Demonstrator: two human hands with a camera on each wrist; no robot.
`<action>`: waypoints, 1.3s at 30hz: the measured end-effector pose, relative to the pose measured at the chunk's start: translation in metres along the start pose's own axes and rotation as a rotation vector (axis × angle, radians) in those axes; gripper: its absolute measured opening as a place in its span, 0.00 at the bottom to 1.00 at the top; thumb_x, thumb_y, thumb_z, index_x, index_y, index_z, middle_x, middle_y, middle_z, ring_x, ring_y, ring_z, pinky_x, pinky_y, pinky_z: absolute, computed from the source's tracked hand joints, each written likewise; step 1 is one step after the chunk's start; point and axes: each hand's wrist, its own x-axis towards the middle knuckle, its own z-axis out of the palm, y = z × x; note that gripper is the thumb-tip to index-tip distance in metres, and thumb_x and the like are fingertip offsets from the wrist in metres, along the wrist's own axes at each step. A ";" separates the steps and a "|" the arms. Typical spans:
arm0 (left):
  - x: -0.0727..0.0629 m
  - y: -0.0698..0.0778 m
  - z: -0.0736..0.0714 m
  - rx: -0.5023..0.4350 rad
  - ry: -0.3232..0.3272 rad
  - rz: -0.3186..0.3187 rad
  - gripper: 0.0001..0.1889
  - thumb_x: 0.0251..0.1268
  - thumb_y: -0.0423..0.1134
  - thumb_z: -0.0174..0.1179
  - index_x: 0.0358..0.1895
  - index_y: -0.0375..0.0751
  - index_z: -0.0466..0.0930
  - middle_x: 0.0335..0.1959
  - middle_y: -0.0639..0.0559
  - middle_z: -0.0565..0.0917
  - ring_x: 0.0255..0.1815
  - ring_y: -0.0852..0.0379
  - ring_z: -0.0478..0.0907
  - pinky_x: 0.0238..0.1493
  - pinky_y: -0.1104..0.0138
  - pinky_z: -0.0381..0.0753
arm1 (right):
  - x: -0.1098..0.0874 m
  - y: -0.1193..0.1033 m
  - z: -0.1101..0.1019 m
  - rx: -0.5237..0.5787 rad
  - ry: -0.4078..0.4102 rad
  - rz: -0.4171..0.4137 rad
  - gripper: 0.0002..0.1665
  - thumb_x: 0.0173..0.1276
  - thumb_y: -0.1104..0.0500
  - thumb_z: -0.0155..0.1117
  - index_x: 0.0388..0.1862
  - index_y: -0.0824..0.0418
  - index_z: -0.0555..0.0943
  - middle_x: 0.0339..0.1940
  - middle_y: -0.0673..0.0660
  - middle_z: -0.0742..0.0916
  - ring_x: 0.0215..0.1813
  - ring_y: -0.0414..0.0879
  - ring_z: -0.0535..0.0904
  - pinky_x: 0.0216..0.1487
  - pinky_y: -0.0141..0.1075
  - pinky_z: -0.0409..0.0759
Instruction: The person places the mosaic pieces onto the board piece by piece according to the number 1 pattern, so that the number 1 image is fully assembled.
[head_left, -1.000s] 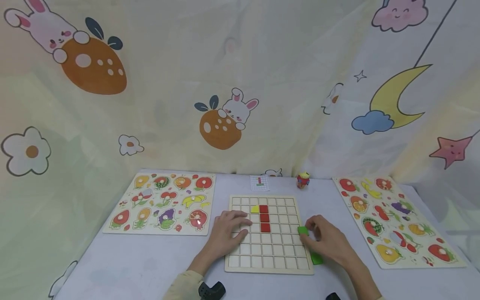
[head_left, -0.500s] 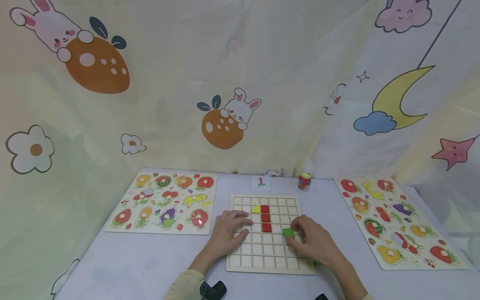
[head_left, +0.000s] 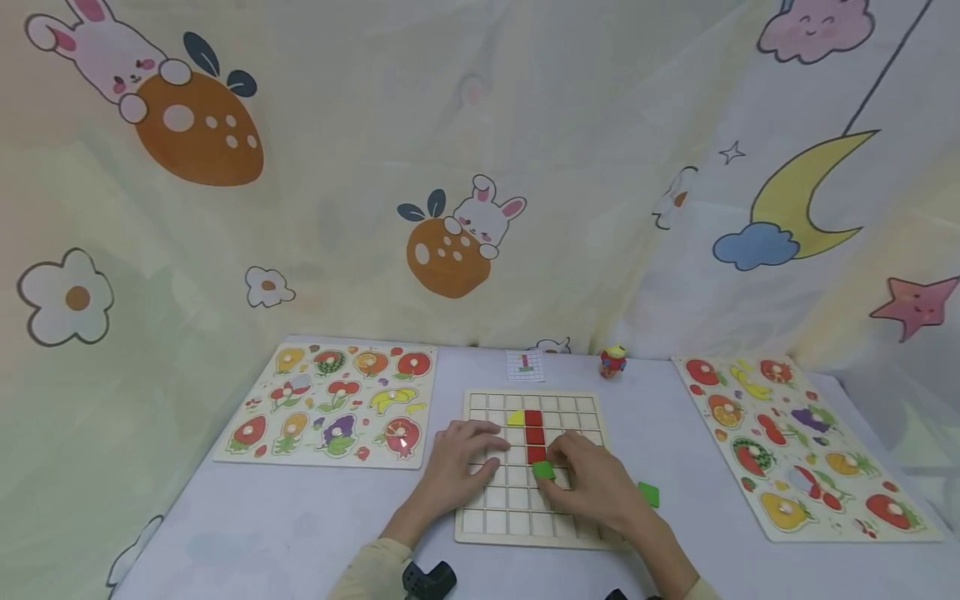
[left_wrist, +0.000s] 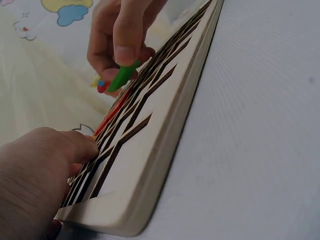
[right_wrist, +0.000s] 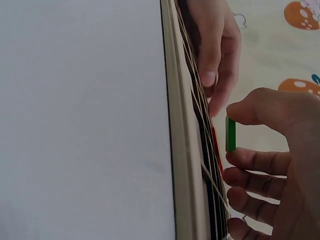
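Observation:
A wooden grid board (head_left: 468,537) lies on the white table. Three red square tiles (head_left: 534,436) stand in one column of its cells, with a yellow piece (head_left: 516,417) left of the top one. My right hand (head_left: 596,483) pinches a green square tile (head_left: 543,471) between thumb and fingers, just below the lowest red tile. In the right wrist view this green tile (right_wrist: 230,134) is edge-on above the board. My left hand (head_left: 457,462) rests on the board's left side, fingers relaxed over the cells. Another green piece (head_left: 648,494) lies right of the board, partly behind the right wrist.
Fruit puzzle boards lie on both sides, one left (head_left: 352,458) and one right (head_left: 780,529). Behind the grid board are a small pattern card (head_left: 525,367) and a little toy figure (head_left: 612,362). A printed cloth (head_left: 337,250) hangs at the back.
My right hand has carried the green tile leftward from the board's right edge to below the red column. The left hand stays on the board. The other green piece shows more fully.

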 end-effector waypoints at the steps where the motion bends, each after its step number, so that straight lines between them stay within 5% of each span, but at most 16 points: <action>1: 0.000 0.000 0.000 -0.002 -0.002 -0.002 0.12 0.58 0.43 0.62 0.45 0.61 0.83 0.55 0.62 0.78 0.56 0.58 0.70 0.51 0.57 0.65 | 0.001 -0.002 0.001 -0.004 -0.002 -0.001 0.15 0.52 0.42 0.68 0.34 0.47 0.77 0.32 0.39 0.77 0.33 0.33 0.70 0.37 0.29 0.73; 19: -0.001 0.001 -0.002 -0.014 -0.026 -0.010 0.12 0.61 0.42 0.60 0.47 0.60 0.82 0.57 0.61 0.77 0.57 0.58 0.69 0.53 0.55 0.64 | 0.006 -0.022 0.015 0.009 -0.022 -0.047 0.15 0.53 0.42 0.68 0.32 0.46 0.75 0.29 0.39 0.74 0.25 0.33 0.65 0.30 0.27 0.65; 39: -0.001 0.003 -0.003 -0.003 -0.034 -0.021 0.12 0.62 0.41 0.59 0.47 0.60 0.82 0.57 0.61 0.77 0.57 0.58 0.69 0.54 0.55 0.65 | 0.009 -0.023 0.017 -0.024 -0.032 0.005 0.16 0.54 0.42 0.70 0.33 0.46 0.75 0.30 0.39 0.74 0.25 0.34 0.66 0.29 0.27 0.66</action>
